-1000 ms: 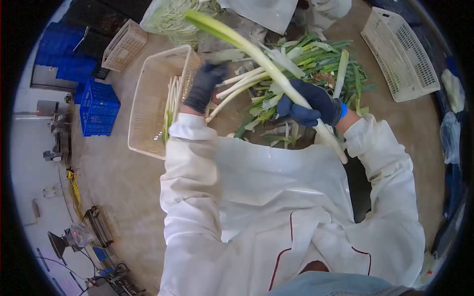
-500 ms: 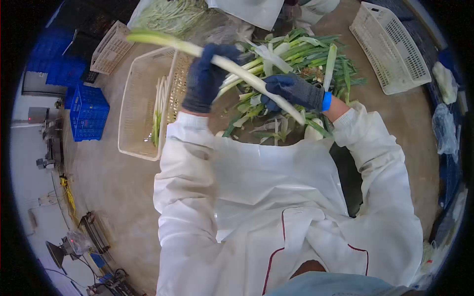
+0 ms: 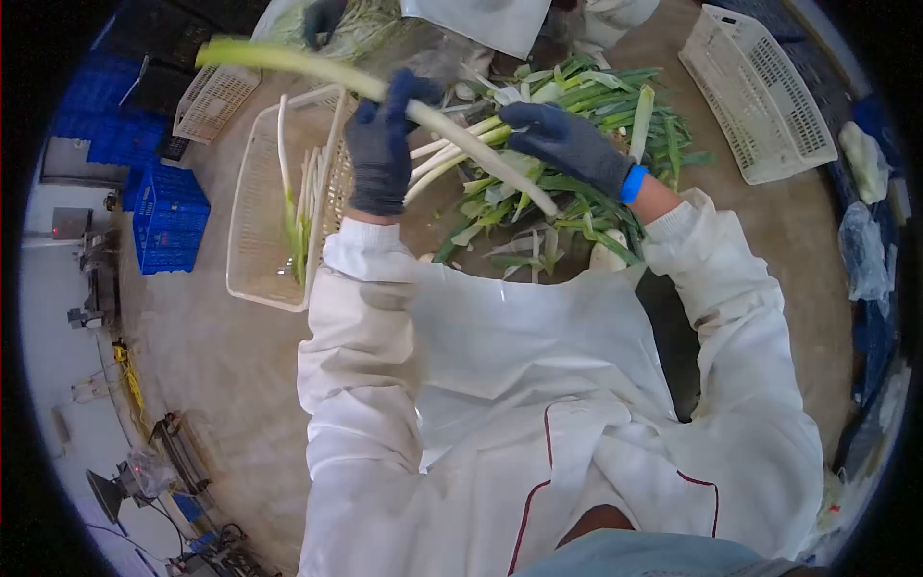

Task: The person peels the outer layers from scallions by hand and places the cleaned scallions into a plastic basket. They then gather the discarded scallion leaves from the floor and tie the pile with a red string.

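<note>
My left hand (image 3: 389, 149), in a dark blue-grey glove, is closed around a long leek (image 3: 471, 144). The stalk slants across the view, its pale green end at the upper left and its white end at the lower right. Just above the white part is my right hand (image 3: 567, 144), gloved too, with fingers stretched out and apart from the stalk. A blue band (image 3: 633, 184) circles the right wrist. Beneath both hands lies a heap of leeks and loose green leaves (image 3: 615, 115). Left of my left hand stands a cream plastic crate (image 3: 252, 216) with several trimmed stalks (image 3: 310, 197) inside.
Another person's gloved hand (image 3: 322, 19) is at the top, over a pile of pale green stalks (image 3: 370, 38). A white crate (image 3: 760, 96) stands at the upper right, a smaller one (image 3: 216, 101) at the upper left. Blue crates (image 3: 173, 221) are farther left.
My right hand has come off the leek and moved up, its fingers straightening. The leek has shifted left in my left hand. Another stalk now shows in the cream crate, and another person's hand has appeared.
</note>
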Action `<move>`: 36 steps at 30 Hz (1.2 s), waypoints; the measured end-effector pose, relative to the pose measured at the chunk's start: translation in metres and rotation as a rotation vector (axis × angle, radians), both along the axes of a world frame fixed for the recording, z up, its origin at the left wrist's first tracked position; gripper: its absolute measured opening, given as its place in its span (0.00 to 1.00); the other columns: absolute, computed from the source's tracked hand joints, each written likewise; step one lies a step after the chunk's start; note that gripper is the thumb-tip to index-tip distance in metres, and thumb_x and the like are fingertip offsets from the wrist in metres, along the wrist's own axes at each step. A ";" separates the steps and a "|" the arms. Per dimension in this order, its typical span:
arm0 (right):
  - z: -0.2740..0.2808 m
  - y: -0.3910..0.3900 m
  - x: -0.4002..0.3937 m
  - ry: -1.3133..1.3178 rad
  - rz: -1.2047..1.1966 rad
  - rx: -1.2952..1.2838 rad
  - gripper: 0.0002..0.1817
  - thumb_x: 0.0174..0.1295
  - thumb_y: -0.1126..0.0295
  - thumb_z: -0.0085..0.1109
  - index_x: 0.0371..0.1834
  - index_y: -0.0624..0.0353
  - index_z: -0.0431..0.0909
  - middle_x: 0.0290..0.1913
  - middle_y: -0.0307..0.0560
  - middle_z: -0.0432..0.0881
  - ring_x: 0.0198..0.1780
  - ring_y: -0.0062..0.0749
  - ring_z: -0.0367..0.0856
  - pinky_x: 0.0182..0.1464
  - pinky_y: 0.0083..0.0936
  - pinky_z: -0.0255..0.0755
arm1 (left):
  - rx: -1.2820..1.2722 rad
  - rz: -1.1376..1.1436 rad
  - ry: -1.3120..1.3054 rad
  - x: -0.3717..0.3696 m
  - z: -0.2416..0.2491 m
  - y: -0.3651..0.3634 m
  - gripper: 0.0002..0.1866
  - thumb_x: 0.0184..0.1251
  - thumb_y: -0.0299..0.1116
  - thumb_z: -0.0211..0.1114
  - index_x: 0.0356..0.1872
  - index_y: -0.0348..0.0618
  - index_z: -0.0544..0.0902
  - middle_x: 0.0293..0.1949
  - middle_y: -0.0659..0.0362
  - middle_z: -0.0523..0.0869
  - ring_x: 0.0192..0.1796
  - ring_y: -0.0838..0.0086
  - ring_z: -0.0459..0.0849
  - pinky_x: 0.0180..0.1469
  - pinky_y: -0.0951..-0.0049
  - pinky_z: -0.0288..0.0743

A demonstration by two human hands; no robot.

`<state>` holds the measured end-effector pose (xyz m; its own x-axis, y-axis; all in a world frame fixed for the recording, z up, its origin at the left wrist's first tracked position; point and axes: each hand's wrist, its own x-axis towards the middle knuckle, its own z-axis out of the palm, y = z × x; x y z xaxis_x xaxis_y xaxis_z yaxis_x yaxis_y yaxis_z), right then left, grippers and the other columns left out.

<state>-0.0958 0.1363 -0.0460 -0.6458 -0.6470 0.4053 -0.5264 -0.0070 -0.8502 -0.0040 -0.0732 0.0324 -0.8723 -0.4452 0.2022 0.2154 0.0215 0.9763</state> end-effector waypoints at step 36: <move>0.038 0.096 -0.044 0.388 0.072 -0.012 0.16 0.56 0.80 0.59 0.46 0.58 0.68 0.51 0.46 0.76 0.57 0.37 0.73 0.62 0.30 0.66 | -1.173 0.638 -0.398 0.009 -0.035 -0.128 0.15 0.68 0.44 0.54 0.45 0.45 0.80 0.30 0.51 0.86 0.28 0.61 0.83 0.30 0.62 0.75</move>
<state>-0.1397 0.2320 -0.0079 -0.3966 -0.6787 0.6181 -0.8063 -0.0643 -0.5880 0.0048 -0.2014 -0.0028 -0.6717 -0.5285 0.5191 -0.4256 0.8488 0.3135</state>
